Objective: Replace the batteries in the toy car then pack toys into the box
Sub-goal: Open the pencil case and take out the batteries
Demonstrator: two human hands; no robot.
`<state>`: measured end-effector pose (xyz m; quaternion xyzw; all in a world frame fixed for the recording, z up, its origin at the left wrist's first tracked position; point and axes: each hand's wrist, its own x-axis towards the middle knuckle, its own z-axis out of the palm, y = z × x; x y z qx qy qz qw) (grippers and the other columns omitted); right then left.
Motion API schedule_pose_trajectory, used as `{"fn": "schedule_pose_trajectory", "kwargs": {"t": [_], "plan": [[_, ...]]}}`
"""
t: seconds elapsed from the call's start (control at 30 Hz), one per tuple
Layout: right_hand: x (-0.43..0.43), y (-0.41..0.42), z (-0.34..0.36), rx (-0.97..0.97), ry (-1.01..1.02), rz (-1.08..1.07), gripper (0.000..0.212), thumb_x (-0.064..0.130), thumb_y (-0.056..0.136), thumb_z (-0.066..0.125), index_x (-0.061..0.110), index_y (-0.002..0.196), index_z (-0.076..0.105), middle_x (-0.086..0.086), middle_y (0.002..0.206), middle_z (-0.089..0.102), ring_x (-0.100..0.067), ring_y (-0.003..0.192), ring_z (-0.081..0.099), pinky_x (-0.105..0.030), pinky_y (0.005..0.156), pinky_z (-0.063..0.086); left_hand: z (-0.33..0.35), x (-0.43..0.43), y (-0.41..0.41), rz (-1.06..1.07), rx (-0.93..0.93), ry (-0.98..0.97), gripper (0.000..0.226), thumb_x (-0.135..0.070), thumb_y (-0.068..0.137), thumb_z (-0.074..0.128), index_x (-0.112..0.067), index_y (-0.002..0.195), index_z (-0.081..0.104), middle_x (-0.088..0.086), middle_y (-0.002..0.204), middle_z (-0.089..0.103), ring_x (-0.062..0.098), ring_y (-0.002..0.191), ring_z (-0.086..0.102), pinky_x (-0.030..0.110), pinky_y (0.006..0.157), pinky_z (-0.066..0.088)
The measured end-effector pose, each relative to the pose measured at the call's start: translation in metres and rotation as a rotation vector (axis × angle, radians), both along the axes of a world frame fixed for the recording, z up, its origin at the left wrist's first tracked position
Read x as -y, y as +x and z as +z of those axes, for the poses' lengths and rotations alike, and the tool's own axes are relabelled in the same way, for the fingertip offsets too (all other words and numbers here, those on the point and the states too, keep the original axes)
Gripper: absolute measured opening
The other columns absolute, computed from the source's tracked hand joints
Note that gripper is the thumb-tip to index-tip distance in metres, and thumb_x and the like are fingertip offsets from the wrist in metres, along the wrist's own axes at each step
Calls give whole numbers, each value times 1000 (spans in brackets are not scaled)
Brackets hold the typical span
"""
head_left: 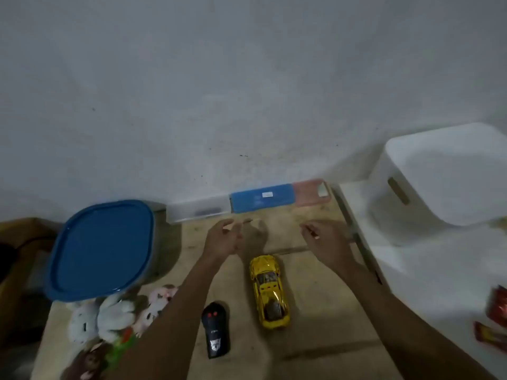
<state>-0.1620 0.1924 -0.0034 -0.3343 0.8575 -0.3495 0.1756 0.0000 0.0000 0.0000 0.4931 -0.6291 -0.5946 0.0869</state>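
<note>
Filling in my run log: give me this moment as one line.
left hand: open, empty | right hand: open, empty | yellow toy car: on table, untouched | remote control: beside car, untouched

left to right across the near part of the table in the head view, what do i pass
plush toys → black remote control → yellow toy car → red packets at the right edge. The blue-lidded container is left out, since it sits behind the plush toys and overlaps them in the order.
</note>
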Motion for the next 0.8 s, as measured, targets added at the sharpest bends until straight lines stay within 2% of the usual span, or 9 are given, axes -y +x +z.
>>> {"fn": "schedule_pose_trajectory", "kwargs": {"t": [0.1,0.2,0.27,0.33,0.4,0.5,0.57,0.67,0.8], "plan": [[31,-19,-18,-121,48,28,20,24,92,62,18,107,73,3,101,73,-14,91,66,-18,75,44,-18,6,-21,142,59,-33,49,-32,95,63,-8,136,54,8,98,69,13,74,61,27,67,53],[74,-34,-33,-294,86,171,33,18,84,66,13,116,69,-6,114,69,-25,103,65,-33,86,52,-40,7,-36,173,111,-94,49,-35,96,59,-10,138,52,5,97,65,18,87,62,30,80,52],[97,-45,-38,-342,227,303,48,23,83,64,15,131,59,-7,134,58,-26,118,58,-41,87,55,-54,10,-47,174,100,-148,46,-32,97,59,-12,137,54,8,101,70,20,90,65,35,86,54],[112,-48,-38,-422,340,392,55,27,84,63,19,137,51,-7,141,50,-25,127,50,-41,87,52,-61,9,-52,167,90,-222,38,-28,96,60,-16,132,59,6,92,73,19,82,68,38,82,57],[126,-50,-36,-504,398,450,54,28,81,65,18,133,55,-9,129,56,-28,117,56,-40,82,52,-69,10,-56,168,77,-291,27,-26,96,61,-22,122,65,4,77,72,13,67,67,37,71,59],[142,-45,-31,-630,534,479,45,28,81,67,15,123,60,-11,112,63,-28,99,64,-38,73,53,-74,10,-58,198,51,-368,20,-23,96,61,-29,115,67,-3,63,67,-1,51,60,17,54,52],[150,-43,-31,-687,596,509,45,23,86,64,9,127,56,-20,123,60,-32,105,64,-38,71,56,-76,12,-60,220,42,-357,13,-23,95,64,-25,105,73,-9,61,66,-6,51,60,12,51,49],[159,-44,-30,-696,629,611,50,12,94,53,-4,139,41,-32,140,44,-42,122,53,-43,87,53,-78,14,-61,277,8,-239,9,-26,91,68,-23,95,75,-4,59,70,0,46,61,23,48,54],[166,-48,-27,-731,660,694,50,14,93,55,-7,137,42,-32,136,48,-40,124,51,-46,101,44,-80,12,-61,312,-50,-182,8,-26,91,68,-31,95,73,0,57,70,10,47,63,27,46,52]]}}
